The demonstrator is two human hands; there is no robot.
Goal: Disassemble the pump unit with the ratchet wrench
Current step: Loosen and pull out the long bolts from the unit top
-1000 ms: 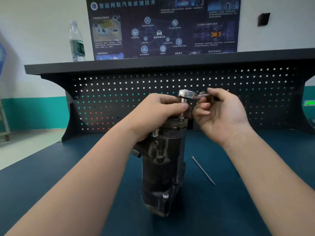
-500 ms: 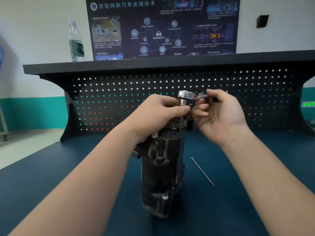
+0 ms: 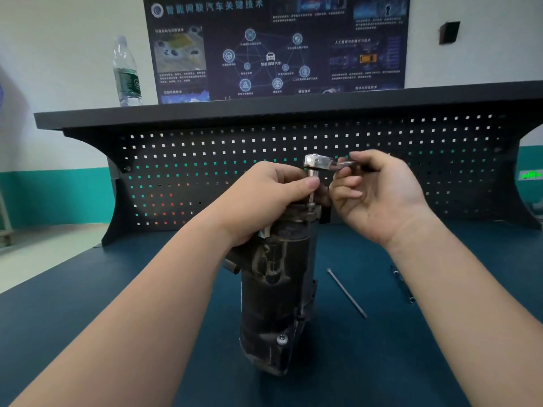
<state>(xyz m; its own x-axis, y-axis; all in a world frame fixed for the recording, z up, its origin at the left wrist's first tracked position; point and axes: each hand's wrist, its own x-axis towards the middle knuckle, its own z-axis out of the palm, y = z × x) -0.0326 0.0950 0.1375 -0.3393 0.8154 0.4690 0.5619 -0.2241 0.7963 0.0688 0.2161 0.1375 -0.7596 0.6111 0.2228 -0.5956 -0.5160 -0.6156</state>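
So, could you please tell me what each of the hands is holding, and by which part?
The right hand grips the ratchet wrench by its handle; the left hand pinches the socket under its head, atop the pump unit.

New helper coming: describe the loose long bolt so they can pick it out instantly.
Start at the dark pump unit standing upright on the blue bench top. Just right of it lies the long bolt, flat on the surface. It is the thin, bare silver rod, untouched by either hand.

Pump unit [image 3: 276, 304] stands upright on blue bench [image 3: 88, 333]. Left hand [image 3: 264, 201] grips its top, thumb at socket. Right hand [image 3: 379, 195] holds ratchet wrench [image 3: 318, 163] handle; head sits above top bolt. Long bolt [image 3: 346, 292] lies beside unit.
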